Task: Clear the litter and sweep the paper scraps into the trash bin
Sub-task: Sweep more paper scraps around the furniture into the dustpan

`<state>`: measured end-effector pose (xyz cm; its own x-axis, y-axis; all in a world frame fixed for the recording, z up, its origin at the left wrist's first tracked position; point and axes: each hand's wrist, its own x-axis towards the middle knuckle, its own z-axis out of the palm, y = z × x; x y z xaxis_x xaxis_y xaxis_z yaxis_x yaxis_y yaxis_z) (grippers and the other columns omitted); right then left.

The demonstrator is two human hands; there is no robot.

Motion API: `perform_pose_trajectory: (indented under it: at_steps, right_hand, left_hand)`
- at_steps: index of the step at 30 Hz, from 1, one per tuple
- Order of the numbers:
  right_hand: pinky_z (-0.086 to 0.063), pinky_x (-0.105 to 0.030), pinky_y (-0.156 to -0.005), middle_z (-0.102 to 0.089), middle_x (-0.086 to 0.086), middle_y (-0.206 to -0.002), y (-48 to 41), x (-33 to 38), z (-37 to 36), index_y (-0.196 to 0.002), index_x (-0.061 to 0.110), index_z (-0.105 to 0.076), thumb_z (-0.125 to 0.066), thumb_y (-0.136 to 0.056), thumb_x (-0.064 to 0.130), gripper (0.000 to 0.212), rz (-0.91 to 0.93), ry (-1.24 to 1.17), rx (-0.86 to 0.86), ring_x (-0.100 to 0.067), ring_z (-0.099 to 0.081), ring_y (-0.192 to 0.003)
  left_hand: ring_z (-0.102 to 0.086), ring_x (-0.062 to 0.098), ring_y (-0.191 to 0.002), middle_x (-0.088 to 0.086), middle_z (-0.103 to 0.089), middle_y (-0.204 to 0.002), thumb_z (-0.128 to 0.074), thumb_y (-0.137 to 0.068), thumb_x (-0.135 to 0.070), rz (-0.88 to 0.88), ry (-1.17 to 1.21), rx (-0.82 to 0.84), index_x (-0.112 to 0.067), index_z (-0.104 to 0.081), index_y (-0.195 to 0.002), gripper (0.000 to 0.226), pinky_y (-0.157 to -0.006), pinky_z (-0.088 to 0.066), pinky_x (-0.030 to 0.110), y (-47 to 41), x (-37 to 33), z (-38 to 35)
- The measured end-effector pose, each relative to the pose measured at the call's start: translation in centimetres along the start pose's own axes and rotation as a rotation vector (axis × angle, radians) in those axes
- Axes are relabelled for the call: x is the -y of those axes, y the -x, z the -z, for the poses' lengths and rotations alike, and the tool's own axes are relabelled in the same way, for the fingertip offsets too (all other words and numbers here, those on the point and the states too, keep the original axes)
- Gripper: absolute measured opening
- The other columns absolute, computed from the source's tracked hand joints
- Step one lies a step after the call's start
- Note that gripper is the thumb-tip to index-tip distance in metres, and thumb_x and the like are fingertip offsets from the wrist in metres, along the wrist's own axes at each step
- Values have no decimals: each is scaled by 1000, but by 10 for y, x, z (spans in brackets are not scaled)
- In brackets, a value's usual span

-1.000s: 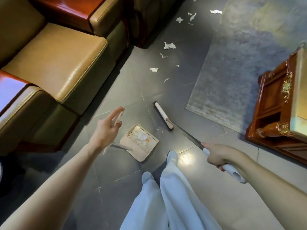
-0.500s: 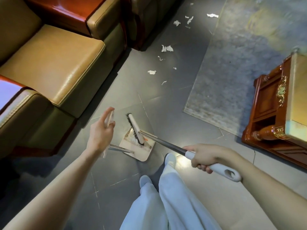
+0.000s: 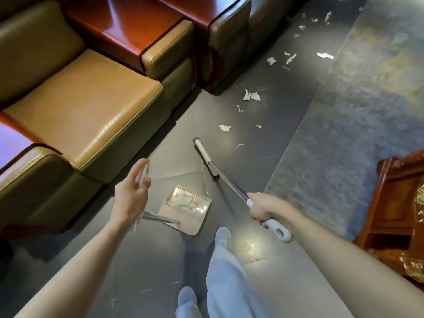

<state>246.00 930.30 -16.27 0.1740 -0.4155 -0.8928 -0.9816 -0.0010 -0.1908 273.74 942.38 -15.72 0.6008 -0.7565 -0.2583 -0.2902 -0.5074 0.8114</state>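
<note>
Left hand (image 3: 130, 198) holds dustpan (image 3: 185, 210) handle, right hand (image 3: 261, 208) grips broom (image 3: 205, 157); best reach past far scraps (image 3: 251, 96), pull them near into it gently.

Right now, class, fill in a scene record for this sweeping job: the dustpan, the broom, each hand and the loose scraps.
Dustpan: holds white paper and an orange bit
Broom: head lies beyond the dustpan, apart from it
Left hand: holds the dustpan's long handle
Right hand: grips the broom's white handle
Paper scraps: scattered on the floor between the armchairs and the rug
</note>
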Motion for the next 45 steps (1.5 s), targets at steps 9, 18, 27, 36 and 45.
perform_pose_trajectory:
  at_steps: [9,18,27,36,45]
  right_hand:
    - [-37,-21,-41,-46,-7,-62,-24,-14,70,-151,37,-19,-41,-87,-3,79,37,-86,243,-13,-37,-46]
    - [-39,-18,-38,-49,-2,-53,9,-57,149,-150,41,-19,-43,-80,3,83,75,-92,148,-8,-40,-31]
    - [-40,-19,-37,-51,-5,-53,-32,-73,218,-151,32,-19,-45,-84,2,78,-13,-345,-107,-11,-42,-32]
    - [-40,-20,-39,-56,-10,-68,-122,-69,295,-152,15,-14,-37,-88,-3,71,-172,-310,-204,-19,-49,-44]
    - [-37,-22,-37,-47,3,-79,-185,-54,292,-154,25,-8,-42,-84,-5,84,-298,-345,-57,-13,-40,-51]
  left_hand:
    - [-56,46,-104,19,-58,-125,-51,-99,-11,28,40,-47,-34,-51,-129,38,-90,-50,56,-60,-59,-47]
    - [-57,27,-72,5,-62,-106,-52,-98,-10,-66,-57,-7,-34,-51,-129,39,-72,-53,45,-108,-95,-60]
    - [-61,19,-85,11,-59,-123,-48,-100,-14,-204,-157,130,-35,-45,-136,41,-76,-50,30,-200,-158,-117]
    - [-60,12,-70,6,-62,-116,-45,-101,-23,-241,-302,415,-56,-31,-130,46,-67,-50,18,-301,-193,-169]
    - [-61,13,-81,-6,-54,-119,-48,-100,-25,-191,-201,381,-78,-29,-109,56,-66,-55,30,-346,-206,-190]
